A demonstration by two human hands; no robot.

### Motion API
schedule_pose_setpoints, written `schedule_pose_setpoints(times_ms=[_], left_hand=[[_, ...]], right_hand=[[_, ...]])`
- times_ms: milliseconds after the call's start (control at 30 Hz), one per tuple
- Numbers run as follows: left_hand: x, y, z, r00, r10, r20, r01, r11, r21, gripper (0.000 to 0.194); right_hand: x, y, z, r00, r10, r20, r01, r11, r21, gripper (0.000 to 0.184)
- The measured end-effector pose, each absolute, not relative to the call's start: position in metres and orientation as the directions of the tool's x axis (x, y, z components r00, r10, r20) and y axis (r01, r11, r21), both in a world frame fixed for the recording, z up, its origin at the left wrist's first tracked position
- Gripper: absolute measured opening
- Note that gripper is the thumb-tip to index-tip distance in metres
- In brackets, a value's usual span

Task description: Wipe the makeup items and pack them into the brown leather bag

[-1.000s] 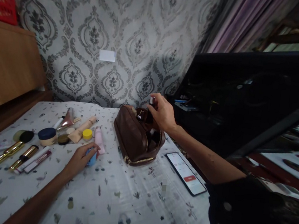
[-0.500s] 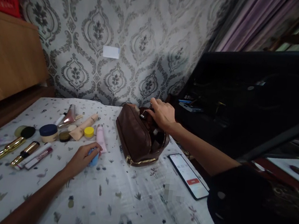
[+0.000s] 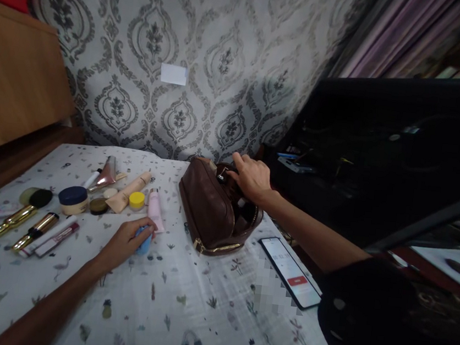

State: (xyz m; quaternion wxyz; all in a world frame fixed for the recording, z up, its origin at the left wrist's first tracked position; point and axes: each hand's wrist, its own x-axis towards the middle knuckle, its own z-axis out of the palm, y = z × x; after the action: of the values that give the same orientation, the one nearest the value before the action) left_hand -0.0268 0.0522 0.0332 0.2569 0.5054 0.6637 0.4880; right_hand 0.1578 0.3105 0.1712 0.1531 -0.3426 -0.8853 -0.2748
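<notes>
Mid-frame, your right hand [image 3: 251, 177], grip unclear, is apparently reaching into the brown bag [image 3: 205, 203]; your left hand [image 3: 127, 236] is grasping a blue item [image 3: 144, 243]. Withdrawing calls for lifting upward.

It's dim in here: a cool, greyish light, palest on the printed tablecloth [image 3: 179, 322] and the damask wallpaper [image 3: 154, 36], where a soft shadow spreads above the right hand [image 3: 252, 178]. The phone [image 3: 291, 273] glows. The brown cosmetics bag [image 3: 203, 205] is nearly black inside — and toward the right edge everything smears and stretches. Blocky pixels cover some cloth beside the phone.
</notes>
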Motion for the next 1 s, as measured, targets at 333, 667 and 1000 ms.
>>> schedule_pose_setpoints(times_ms=[333, 667, 1000], left_hand=[[-0.028, 0.052, 0.032, -0.344, 0.93, 0.131, 0.458, 0.044, 0.888, 0.04], [-0.029, 0.052, 0.029, -0.312, 0.941, 0.131, 0.504, 0.047, 0.863, 0.04], [-0.029, 0.052, 0.03, -0.306, 0.943, 0.127, 0.501, 0.047, 0.864, 0.041]], right_hand=[[0.162, 0.328, 0.172, -0.719, 0.64, 0.272, 0.695, 0.656, 0.293, 0.039], [0.161, 0.349, 0.168, -0.724, 0.66, 0.2, 0.689, 0.707, 0.16, 0.043], [0.179, 0.293, 0.179, -0.618, 0.496, 0.609, 0.481, 0.852, -0.206, 0.019]])
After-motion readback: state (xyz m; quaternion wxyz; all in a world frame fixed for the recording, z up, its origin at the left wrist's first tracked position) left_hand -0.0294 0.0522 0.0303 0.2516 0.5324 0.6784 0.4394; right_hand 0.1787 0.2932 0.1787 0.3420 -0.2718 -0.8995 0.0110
